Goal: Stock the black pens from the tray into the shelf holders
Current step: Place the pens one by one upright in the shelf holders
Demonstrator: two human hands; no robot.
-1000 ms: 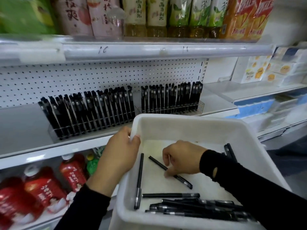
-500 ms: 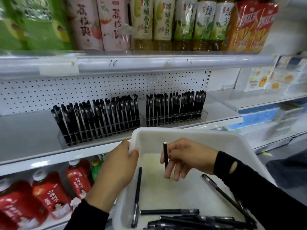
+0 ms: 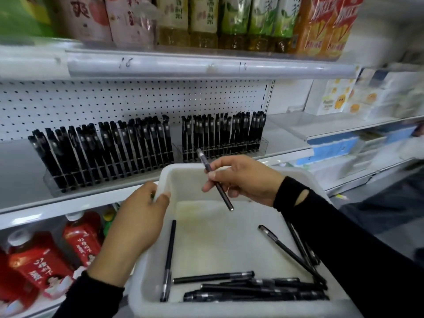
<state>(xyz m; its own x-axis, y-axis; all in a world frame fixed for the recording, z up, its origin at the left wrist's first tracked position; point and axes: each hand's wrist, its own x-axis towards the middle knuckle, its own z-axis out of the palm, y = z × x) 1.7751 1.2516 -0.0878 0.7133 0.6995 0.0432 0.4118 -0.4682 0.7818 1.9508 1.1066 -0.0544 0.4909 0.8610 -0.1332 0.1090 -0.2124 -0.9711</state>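
Right hand (image 3: 245,177) pinches one pen (image 3: 222,193) in curled fingers (image 3: 206,187) above the tray (image 3: 183,168). The pen's long axis is tilted, its upper end aimed at the right holder (image 3: 261,145) just beyond. Left hand (image 3: 140,216) grips the tray rim.

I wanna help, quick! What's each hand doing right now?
Left hand: grips the rim of the white tray.
Right hand: pinches one black pen.

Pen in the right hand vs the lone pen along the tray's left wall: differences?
The held pen is pinched by the right hand above the tray; the lone pen lies untouched on its floor. The held pen tilts steeply, one end raised; the lone pen lies flat along the left wall. Both are black pens.
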